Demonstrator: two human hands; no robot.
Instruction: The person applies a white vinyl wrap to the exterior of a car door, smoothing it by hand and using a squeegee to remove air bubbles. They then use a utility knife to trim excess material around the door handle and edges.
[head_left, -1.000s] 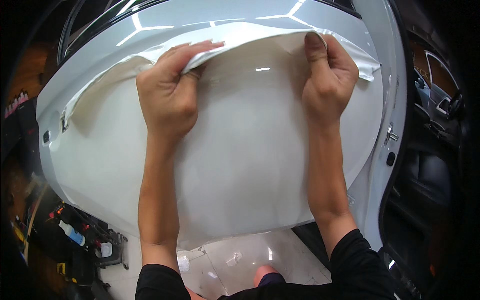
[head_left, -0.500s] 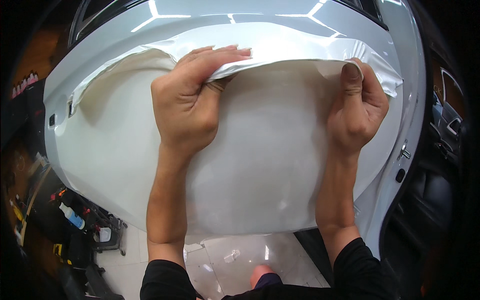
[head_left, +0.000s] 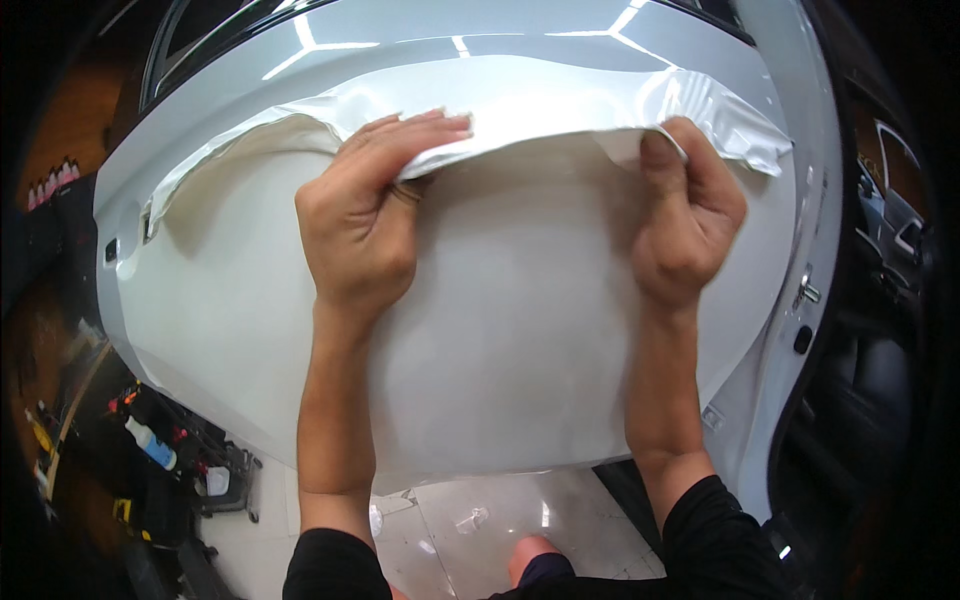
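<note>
A sheet of glossy white film (head_left: pixel 480 95) lies over the upper part of a car door (head_left: pixel 400 22), its lower edge curled outward. My left hand (head_left: pixel 365 215) pinches that edge left of the middle, thumb under the film and fingers flat on top. My right hand (head_left: pixel 688 215) is closed on the same edge further right, thumb in front. Between the hands the edge bows upward, away from the door. Below it spreads a smooth, paler off-white surface (head_left: pixel 500 340); whether this is bare door or more film I cannot tell. Wrinkles gather in the film beyond my right hand.
The door stands open, with a metal latch part (head_left: pixel 808 291) on its right edge and the dark car interior (head_left: pixel 860 400) beyond. At lower left is a cart (head_left: pixel 232 490) with a white-and-blue bottle (head_left: pixel 152 443). Pale tiled floor (head_left: pixel 450 540) lies below.
Both hands, still gripping the film edge, have shifted a little left, the right one more. The right stretch of the edge has come left with it. The view has also moved slightly.
</note>
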